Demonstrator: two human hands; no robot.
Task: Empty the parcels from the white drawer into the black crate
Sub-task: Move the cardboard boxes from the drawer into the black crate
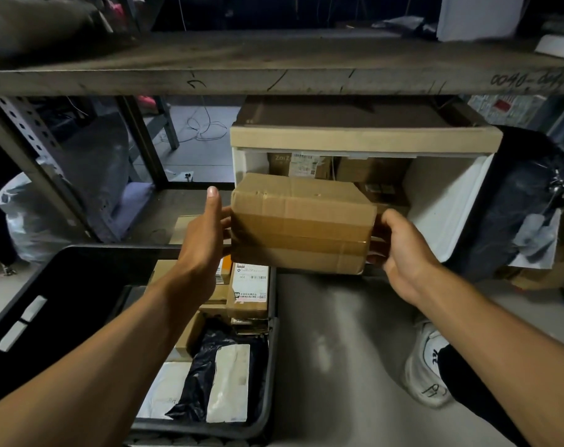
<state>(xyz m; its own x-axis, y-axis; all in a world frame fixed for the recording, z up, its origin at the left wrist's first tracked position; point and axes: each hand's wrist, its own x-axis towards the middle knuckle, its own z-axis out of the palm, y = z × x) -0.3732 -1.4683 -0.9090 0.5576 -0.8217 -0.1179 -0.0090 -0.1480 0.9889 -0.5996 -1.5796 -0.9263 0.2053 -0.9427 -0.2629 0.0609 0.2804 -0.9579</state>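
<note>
A: Which step?
B: Carrying. The crate [267,366], nearest, already holds parcels. Above its far corner, left hand [203,233] and right hand [400,253] clamp the box [301,224] by its ends.
A: Next?
B: Probably lower it in. Beyond the crate, the drawer [448,201] still holds boxes.

I can read "0040-" scrawled on the shelf edge [519,79] and "Zai" on a carton [282,162] in my white drawer [441,201].
</note>
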